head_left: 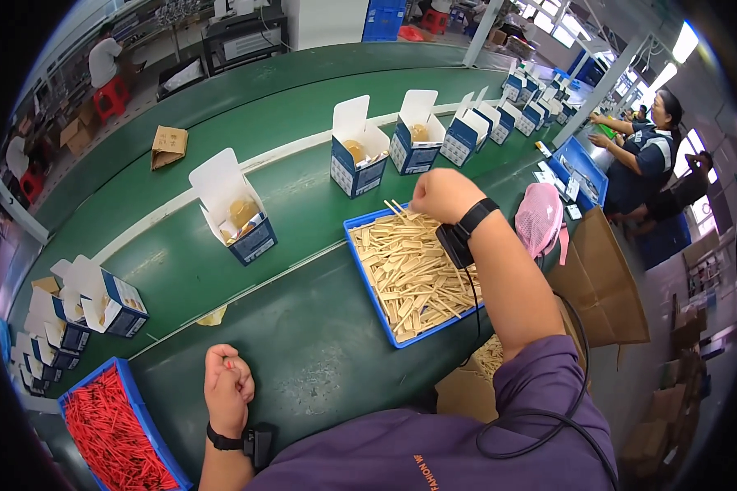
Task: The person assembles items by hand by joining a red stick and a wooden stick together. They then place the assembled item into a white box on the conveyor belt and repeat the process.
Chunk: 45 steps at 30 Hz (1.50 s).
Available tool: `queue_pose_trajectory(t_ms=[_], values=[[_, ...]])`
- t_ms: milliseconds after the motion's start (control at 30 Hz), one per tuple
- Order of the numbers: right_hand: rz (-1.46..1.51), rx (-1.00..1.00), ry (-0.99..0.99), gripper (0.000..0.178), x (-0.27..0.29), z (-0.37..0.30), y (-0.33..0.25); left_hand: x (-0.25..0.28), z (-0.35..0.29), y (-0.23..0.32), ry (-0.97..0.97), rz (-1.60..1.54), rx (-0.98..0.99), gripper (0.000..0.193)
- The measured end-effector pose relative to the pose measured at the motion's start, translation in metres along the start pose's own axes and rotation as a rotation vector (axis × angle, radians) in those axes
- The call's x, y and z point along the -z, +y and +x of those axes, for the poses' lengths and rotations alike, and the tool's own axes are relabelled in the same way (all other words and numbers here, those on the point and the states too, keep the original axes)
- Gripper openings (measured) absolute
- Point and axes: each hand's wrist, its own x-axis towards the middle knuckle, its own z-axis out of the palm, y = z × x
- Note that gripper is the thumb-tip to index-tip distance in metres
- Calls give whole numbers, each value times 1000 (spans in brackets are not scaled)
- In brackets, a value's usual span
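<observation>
My right hand [449,196] is over the far edge of a blue tray [376,304] heaped with small pale wooden spatulas [409,274]. Its fingers are pinched together, and a couple of wooden spatulas [396,208] poke out beside the fingertips. Over the green table, my left hand [228,386] is closed with its fingers curled. A tiny bit of red shows at its fingers, too small to name. Left of that hand stands a blue bin [142,403] full of thin red sticks [110,430].
Open blue-and-white boxes [254,241] stand in a line along the green conveyor [303,196], with round tan items inside. A flattened brown carton [169,146] lies farther back. At right are a pink mesh bag [539,219], a cardboard box [602,282] and a co-worker [651,155].
</observation>
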Motion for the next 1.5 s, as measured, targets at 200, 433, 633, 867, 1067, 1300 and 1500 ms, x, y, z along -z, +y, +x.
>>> queue_pose_trajectory(t_ms=[200, 433, 633, 867, 1067, 1300, 1500], values=[[-18, 59, 16, 17, -28, -7, 16, -14, -7, -10, 73, -50, -104, 20], [-90, 355, 259, 10, -42, -2, 10, 7, -27, -2, -64, -157, 45, 19], [633, 358, 287, 10, -18, -99, -74, 9, -42, -13, -146, -158, 42, 25], [954, 485, -185, 12, -126, -166, -151, -12, -33, -5, -171, -81, 112, 36], [1328, 153, -519, 12, -184, -172, -172, 5, -14, -20, -128, 186, -176, 28], [1609, 101, -499, 12, -204, -152, -165, -15, 6, -34, -180, -28, -282, 20], [1683, 234, -333, 11, -197, -136, -164, -13, 14, -41, 32, 75, -110, 18]])
